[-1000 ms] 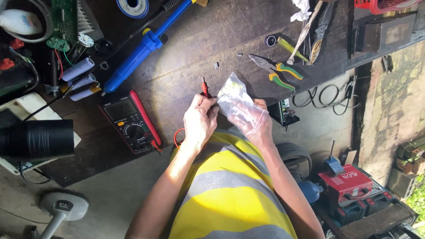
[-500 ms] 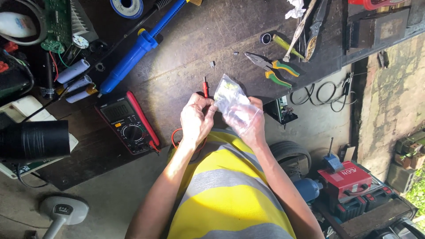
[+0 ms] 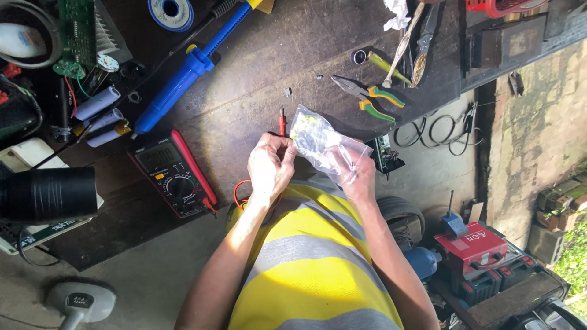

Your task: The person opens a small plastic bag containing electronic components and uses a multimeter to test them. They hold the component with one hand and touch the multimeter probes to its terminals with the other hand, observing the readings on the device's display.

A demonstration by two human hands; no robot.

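Note:
My right hand [image 3: 359, 176] holds a small clear plastic bag [image 3: 318, 142] with tiny yellowish parts inside, just above the front edge of the dark wooden workbench [image 3: 244, 110]. My left hand [image 3: 269, 164] pinches the bag's left edge with its fingertips. A red probe tip [image 3: 282, 121] pokes out on the bench just behind my left hand, and a red wire [image 3: 238, 190] loops below that wrist. Both forearms reach up from my yellow and grey striped shirt.
A red-edged black multimeter [image 3: 174, 176] lies left of my hands. Behind it are a blue solder sucker [image 3: 186, 70], several battery cells [image 3: 101, 113] and a green circuit board [image 3: 76, 24]. Green-handled pliers [image 3: 370, 98] lie at the right. A red tool case [image 3: 471, 245] sits on the floor.
Both hands stay together on the bag. They have drawn it slightly nearer my chest, and my left fingers have shifted along its edge.

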